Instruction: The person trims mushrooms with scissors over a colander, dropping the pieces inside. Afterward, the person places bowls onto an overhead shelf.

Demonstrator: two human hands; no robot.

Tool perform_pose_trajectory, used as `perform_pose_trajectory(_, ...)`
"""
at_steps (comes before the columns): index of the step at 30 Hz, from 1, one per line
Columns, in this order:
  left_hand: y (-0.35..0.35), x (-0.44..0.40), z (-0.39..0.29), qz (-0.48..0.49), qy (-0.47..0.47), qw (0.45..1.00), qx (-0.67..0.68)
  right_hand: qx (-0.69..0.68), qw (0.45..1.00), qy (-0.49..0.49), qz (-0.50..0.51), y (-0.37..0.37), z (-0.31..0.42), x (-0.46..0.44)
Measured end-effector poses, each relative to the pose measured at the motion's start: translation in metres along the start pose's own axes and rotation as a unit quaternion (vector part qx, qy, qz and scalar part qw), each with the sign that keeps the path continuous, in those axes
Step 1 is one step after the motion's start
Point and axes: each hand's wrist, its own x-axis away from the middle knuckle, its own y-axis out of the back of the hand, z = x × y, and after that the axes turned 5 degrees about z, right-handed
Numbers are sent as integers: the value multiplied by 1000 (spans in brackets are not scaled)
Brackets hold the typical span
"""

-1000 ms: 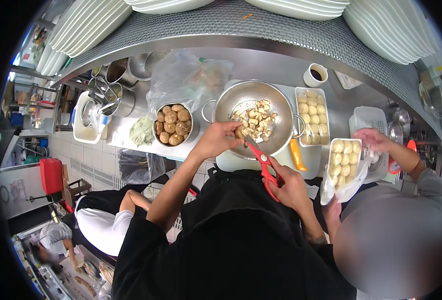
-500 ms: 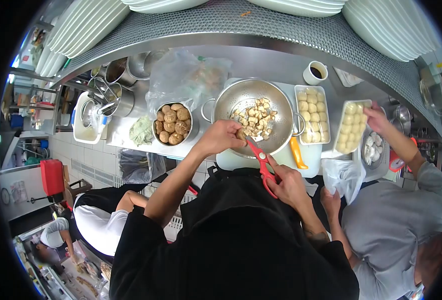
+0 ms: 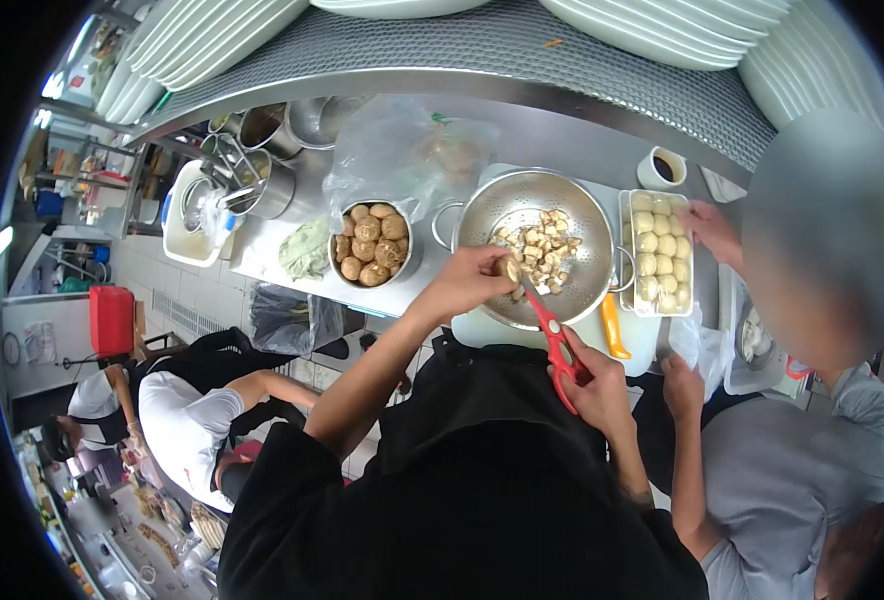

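Observation:
My left hand (image 3: 474,280) pinches a brown mushroom (image 3: 508,268) over the near rim of a steel colander (image 3: 584,212). My right hand (image 3: 599,388) is wrapped round the handles of red kitchen scissors (image 3: 559,352), whose blades point up and left to the mushroom's underside. Whether the blades are cutting into it I cannot tell. Inside the colander lie chopped mushroom pieces (image 3: 544,244), pale with brown edges. To the left, a round steel pot (image 3: 409,262) holds several whole brown mushrooms (image 3: 367,248).
An orange-handled tool (image 3: 615,326) lies right of the colander on a pale cutting board (image 3: 645,338). Beyond it are stacked trays of round pale balls (image 3: 662,255), touched by a co-worker's hand (image 3: 714,232). A cup of dark liquid (image 3: 661,169) and a plastic bag (image 3: 387,150) stand behind.
The co-worker's tray of balls has moved left onto the other tray, and that person has leaned in. My hands still hold mushroom and scissors. The whole view has shifted slightly.

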Motion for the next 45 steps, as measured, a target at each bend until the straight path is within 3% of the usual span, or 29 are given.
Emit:
perform_pose_trajectory(5, 0, 3, -7, 14, -8, 1000, 26, 10, 1000, -4, 13, 7, 6, -1)
perform_pose_trajectory(7, 7, 14, -10, -3, -5, 999, -44, -16, 999, 31, 6, 4, 1, 0)
perform_pose_trajectory(8, 9, 30, -26, -11, -43, 999, -17, -14, 999, 30, -15, 5, 1, -1)
perform_pose_trajectory(11, 48, 76, -43, -220, -60, 922, -312, 9, 999, -23, -29, 8, -2, -1)
perform_pose_trajectory(13, 90, 91, -27, -287, -29, 894, -343, 2, 998, 25, -64, 6, -3, -4)
perform_pose_trajectory(14, 99, 99, -33, -320, 69, 885, -330, 19, 998, -21, -48, 9, 2, -2)
perform_pose_trajectory(15, 110, 103, -26, -332, 48, 868, -366, 36, 996, -69, -37, 14, 5, 0)
perform_pose_trajectory(17, 128, 102, -7, -326, 45, 855, -400, 40, 995, -55, -70, 12, 1, 2)
perform_pose_trajectory(21, 134, 92, 17, -345, 39, 788, -509, 76, 997, -22, -12, 17, 10, -2)
perform_pose_trajectory(22, 137, 88, 20, -323, 70, 839, -432, 74, 997, -9, -15, 18, 12, -1)
perform_pose_trajectory(26, 195, 81, 93, -309, -78, 887, -334, 86, 996, 9, -32, 7, 4, 8)
perform_pose_trajectory(27, 187, 84, 58, -266, 11, 884, -384, 89, 996, -13, -23, 4, 2, 11)
perform_pose_trajectory(28, 171, 87, 31, -271, -11, 850, -452, 96, 995, -33, -20, 7, 7, 15)
perform_pose_trajectory(31, 174, 66, 28, -336, -151, 783, -501, 107, 993, -49, -16, 6, 8, 14)
perform_pose_trajectory(35, 182, 18, 37, -337, -258, 714, -556, 111, 992, -51, -11, 9, 14, 16)
perform_pose_trajectory(37, 199, 7, 64, -317, -162, 803, -478, 123, 991, -57, -14, 11, 16, 16)
perform_pose_trajectory(38, 203, 5, 67, -321, -108, 811, -477, 122, 991, -60, -11, 12, 18, 18)
perform_pose_trajectory(45, 206, -3, 78, -254, -71, 802, -536, 138, 984, -81, -74, 11, 11, 23)
